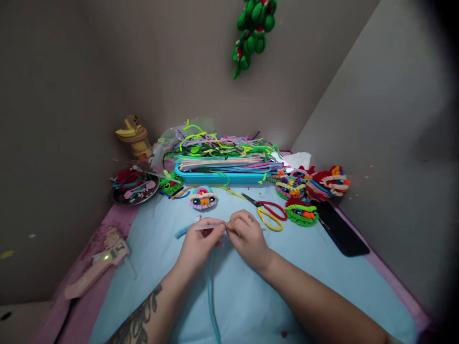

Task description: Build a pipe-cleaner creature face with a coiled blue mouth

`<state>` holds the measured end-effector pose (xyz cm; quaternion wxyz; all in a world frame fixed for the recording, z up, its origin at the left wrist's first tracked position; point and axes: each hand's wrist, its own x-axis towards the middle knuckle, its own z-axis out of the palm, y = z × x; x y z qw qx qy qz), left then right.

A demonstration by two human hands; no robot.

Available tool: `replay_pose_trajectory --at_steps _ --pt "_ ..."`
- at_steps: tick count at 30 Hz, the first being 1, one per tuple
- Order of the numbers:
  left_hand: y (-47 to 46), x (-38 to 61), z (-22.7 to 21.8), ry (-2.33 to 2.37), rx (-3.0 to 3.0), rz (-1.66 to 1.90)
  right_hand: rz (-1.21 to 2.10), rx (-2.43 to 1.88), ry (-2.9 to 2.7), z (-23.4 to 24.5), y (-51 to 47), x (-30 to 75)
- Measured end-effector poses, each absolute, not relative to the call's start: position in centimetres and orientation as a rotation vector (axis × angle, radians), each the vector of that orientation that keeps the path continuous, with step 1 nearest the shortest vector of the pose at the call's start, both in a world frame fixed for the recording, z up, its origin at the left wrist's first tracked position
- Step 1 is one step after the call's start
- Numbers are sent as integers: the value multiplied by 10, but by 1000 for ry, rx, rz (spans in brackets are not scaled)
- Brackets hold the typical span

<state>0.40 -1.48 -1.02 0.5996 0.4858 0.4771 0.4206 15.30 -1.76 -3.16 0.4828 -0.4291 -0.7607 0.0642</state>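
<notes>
My left hand point(201, 243) is closed, with a thin whitish stick point(210, 227) lying across its thumb and forefinger. From beneath this hand a light blue pipe cleaner point(211, 298) hangs down toward me over the tabletop. A short, ribbed blue piece point(181, 232) shows past the back of the left hand; whether it joins the stick is hidden. Fingertips of my right hand point(247, 239) are pinched at the stick's right end, against the left fingertips. Just beyond the hands lie an owl-like pipe-cleaner face point(203, 198) and scissors point(268, 212) with red and yellow handles.
A blue tray point(225, 178) heaped with pipe cleaners stands at the back. A pink glue gun point(102, 267) with a green light and a metal bowl point(143, 198) are at left. Colourful finished faces point(301, 213) and a black phone point(342, 231) lie at right.
</notes>
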Motion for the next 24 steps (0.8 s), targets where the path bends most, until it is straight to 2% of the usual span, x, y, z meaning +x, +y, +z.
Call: replay_pose_trajectory --at_steps 3,14,19,24 --pt "-14 3 -10 1151 1234 984 178 -1019 -1836 -30 -20 151" --pt "-11 -5 -9 1166 1602 1082 679 -1073 -1771 -18 -19 160" --pt "-10 -4 -9 1206 1509 1037 627 -1123 -1715 -15 -20 160" --pt "-10 -2 -8 1257 1429 1062 373 -1102 -1785 -18 -21 162"
